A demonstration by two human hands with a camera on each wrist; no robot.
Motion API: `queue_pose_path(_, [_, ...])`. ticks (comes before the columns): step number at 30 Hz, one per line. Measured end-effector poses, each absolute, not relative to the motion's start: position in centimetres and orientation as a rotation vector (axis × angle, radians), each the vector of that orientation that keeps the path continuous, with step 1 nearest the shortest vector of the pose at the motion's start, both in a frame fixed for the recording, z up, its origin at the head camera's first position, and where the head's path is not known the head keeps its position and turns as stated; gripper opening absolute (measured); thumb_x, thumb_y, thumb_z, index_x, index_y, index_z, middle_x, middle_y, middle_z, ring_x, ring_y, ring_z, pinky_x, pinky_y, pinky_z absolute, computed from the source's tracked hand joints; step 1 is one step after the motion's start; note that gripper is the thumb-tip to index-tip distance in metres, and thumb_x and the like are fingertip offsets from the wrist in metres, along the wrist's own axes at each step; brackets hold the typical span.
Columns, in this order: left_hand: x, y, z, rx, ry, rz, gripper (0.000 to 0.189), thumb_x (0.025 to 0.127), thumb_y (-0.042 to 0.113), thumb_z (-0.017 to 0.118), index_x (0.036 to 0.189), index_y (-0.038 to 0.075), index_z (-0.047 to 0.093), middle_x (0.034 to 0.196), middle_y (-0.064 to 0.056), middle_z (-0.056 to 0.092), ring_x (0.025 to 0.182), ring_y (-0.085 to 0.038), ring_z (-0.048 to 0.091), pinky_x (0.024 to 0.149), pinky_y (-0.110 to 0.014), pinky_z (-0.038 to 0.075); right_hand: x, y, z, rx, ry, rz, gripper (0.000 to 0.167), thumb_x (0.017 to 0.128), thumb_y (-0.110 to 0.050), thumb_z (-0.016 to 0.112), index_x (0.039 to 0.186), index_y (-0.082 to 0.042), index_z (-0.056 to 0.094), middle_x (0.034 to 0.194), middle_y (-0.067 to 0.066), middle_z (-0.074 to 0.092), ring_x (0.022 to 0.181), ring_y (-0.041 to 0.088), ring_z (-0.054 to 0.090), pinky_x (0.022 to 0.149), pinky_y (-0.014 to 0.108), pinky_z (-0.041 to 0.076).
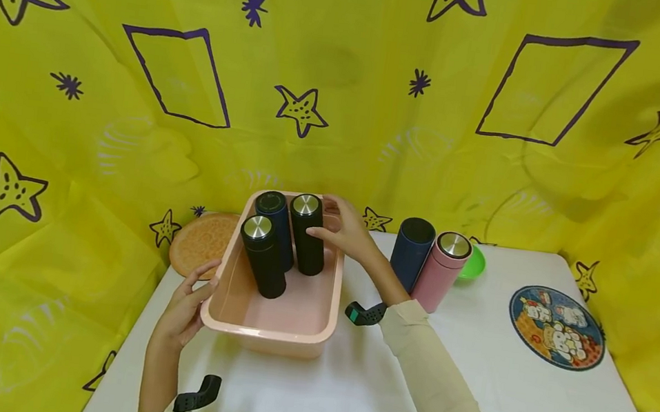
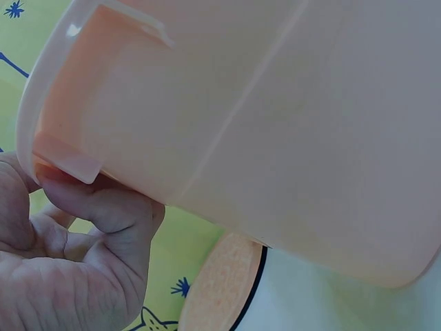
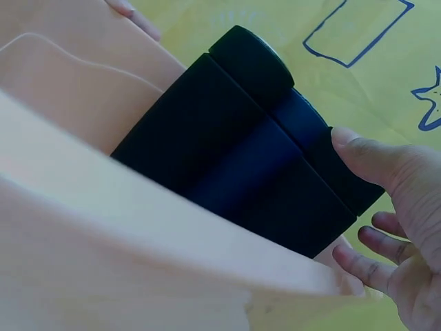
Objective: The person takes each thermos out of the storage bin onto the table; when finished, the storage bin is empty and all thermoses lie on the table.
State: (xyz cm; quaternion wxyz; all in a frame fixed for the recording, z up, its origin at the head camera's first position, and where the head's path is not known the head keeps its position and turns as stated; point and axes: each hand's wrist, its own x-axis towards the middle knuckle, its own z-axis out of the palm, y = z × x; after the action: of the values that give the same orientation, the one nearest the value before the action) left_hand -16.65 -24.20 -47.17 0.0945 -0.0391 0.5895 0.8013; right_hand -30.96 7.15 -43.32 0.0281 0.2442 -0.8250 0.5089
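A peach plastic basin (image 1: 266,332) holds three upright thermos bottles: a black bottle (image 1: 263,256) at the near left, a dark blue bottle (image 1: 277,223) behind it, and another black bottle (image 1: 308,238) at the far right. My left hand (image 1: 187,305) grips the basin's left side; the left wrist view shows its fingers curled beneath the rim. At the far right corner is my right hand (image 1: 349,226), its thumb against the far-right black bottle and its other fingers spread apart at the basin's rim. In the right wrist view the thumb (image 3: 355,148) lies along that bottle's upper part.
Right of the basin, a navy bottle (image 1: 411,251) and a pink bottle (image 1: 440,273) stand side by side, with a green bowl (image 1: 473,263) partly hidden behind. A round cartoon mat (image 1: 558,328) lies farther right. An orange-brown round mat (image 1: 200,241) sits left, before a yellow curtain (image 1: 342,159).
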Motion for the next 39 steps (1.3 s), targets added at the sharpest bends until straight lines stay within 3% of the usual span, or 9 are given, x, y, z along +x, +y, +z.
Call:
queue_pose_path(7, [-16.7,-24.2,-47.3,-0.147,1.742,2.367,0.042,0.104,0.013,0.047,0.144,0.018,0.037,0.111,0.003,0.060,0.092,-0.010,0.065,0.071,-0.026,0.057,-31.8,6.4,-43.6,0.730,-2.556,1.696,0.078,0.082,-0.020,0.080,0.144,-0.001,0.038,0.138,0.019,0.050,0.128,0.034,0.052,0.104,0.045,0.046])
queue_pose_path(16, [-16.4,-23.9,-47.7,-0.195,1.732,2.371,0.032,0.103,0.014,0.048,0.131,0.030,0.050,0.105,0.004,0.064,0.087,-0.010,0.067,0.067,-0.026,0.057,-32.1,5.8,-44.1,0.687,-2.613,1.658,0.081,0.080,-0.025,0.082,0.145,-0.005,0.039,0.137,0.018,0.050,0.126,0.033,0.053,0.102,0.044,0.048])
queue_pose_path(26, [-16.5,-24.0,-47.4,-0.200,1.750,2.362,0.036,0.103,0.015,0.048,0.137,0.025,0.045,0.108,0.002,0.062,0.090,-0.012,0.066,0.069,-0.028,0.057,-32.7,5.1,-44.1,0.693,-2.599,1.670,0.086,0.080,-0.021,0.082,0.146,0.002,0.033,0.137,0.023,0.050,0.127,0.036,0.052,0.104,0.047,0.046])
queue_pose_path(39, [-16.8,-24.3,-47.2,-0.220,1.782,2.345,0.041,0.103,0.016,0.048,0.143,0.020,0.038,0.113,0.001,0.058,0.095,-0.013,0.065,0.072,-0.029,0.057,-32.9,4.5,-44.1,0.675,-2.638,1.564,0.086,0.079,-0.025,0.083,0.147,-0.002,0.035,0.142,0.018,0.047,0.127,0.035,0.052,0.104,0.045,0.046])
